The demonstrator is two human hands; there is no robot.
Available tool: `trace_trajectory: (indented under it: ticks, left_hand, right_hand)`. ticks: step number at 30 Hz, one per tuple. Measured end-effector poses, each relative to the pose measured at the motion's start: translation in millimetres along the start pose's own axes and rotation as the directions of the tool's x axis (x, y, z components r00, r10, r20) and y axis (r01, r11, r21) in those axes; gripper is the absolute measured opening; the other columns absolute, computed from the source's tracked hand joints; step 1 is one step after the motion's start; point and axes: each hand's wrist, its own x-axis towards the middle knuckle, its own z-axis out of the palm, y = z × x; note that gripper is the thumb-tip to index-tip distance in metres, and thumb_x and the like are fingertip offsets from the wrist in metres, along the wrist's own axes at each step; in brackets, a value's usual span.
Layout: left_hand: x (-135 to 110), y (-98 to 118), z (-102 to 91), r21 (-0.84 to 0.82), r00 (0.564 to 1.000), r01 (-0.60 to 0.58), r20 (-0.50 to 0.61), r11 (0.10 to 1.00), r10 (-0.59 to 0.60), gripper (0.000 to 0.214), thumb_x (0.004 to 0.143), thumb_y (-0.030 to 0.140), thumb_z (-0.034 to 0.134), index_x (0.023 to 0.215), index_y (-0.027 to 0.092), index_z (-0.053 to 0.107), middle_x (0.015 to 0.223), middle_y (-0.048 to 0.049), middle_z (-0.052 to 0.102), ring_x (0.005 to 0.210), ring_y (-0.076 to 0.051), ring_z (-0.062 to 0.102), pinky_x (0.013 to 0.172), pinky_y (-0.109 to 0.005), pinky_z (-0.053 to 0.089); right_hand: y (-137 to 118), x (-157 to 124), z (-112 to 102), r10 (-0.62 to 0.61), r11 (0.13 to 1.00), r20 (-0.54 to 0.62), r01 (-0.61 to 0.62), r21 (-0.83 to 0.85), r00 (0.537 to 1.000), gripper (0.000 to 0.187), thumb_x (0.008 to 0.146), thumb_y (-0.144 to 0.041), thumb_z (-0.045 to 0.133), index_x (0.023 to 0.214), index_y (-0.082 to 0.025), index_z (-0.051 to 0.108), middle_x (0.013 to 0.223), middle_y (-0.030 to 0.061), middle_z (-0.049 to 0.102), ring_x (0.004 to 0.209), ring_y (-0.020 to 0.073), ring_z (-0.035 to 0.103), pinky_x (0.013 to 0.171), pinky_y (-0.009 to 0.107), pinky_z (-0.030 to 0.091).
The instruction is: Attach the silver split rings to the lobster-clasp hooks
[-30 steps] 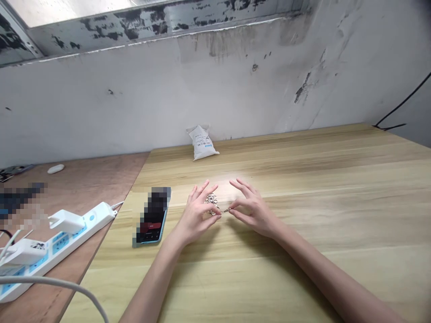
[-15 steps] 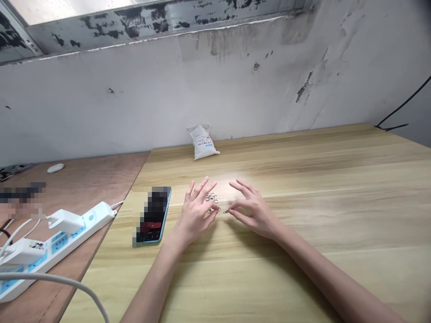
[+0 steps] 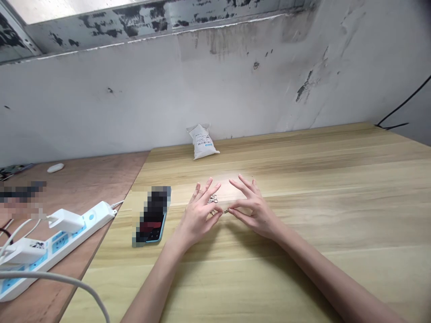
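Note:
My left hand [image 3: 198, 215] and my right hand [image 3: 253, 210] meet over the light wooden table [image 3: 303, 188]. Each pinches a tiny metal piece between thumb and forefinger, the other fingers spread. The two pinches touch at a small metal ring or clasp [image 3: 224, 211]. Just beyond the fingertips lies a little pile of small metal rings [image 3: 213, 198], partly hidden by my left fingers.
A phone [image 3: 153, 217] lies left of my left hand. A white power strip [image 3: 54, 240] with plugs and cables sits on the brown table at far left. A small white bag [image 3: 202, 142] leans near the wall. A black cable [image 3: 400, 105] runs at right.
My hands parted slightly half a second ago and have come together again, fingertips meeting at the small metal piece. Both hands sit a little farther from me.

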Motion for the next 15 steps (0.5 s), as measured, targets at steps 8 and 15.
trace_trajectory:
  ticks: [8, 15]
  left_hand:
    - [-1.8, 0.2, -0.6, -0.078, 0.998, 0.059, 0.021, 0.995, -0.058, 0.015, 0.093, 0.02, 0.055, 0.084, 0.02, 0.068, 0.15, -0.0091, 0.045, 0.149, -0.028, 0.02, 0.119, -0.062, 0.018]
    - [-1.1, 0.4, -2.2, -0.116, 0.998, 0.07, 0.008, 0.991, -0.069, 0.014, 0.092, 0.02, 0.056, 0.085, 0.019, 0.068, 0.15, -0.0103, 0.045, 0.149, -0.029, 0.021, 0.118, -0.064, 0.017]
  right_hand:
    - [0.5, 0.6, -0.3, -0.003, 0.999, -0.052, 0.001, -0.036, 0.999, 0.018, 0.092, -0.032, 0.06, 0.084, -0.025, 0.074, 0.149, 0.0084, 0.046, 0.146, 0.0327, 0.024, 0.114, 0.069, 0.015]
    - [2.2, 1.2, 1.5, -0.021, 0.999, -0.07, 0.017, -0.049, 0.997, 0.02, 0.093, -0.032, 0.058, 0.084, -0.025, 0.074, 0.147, 0.0073, 0.048, 0.146, 0.0301, 0.026, 0.117, 0.064, 0.016]
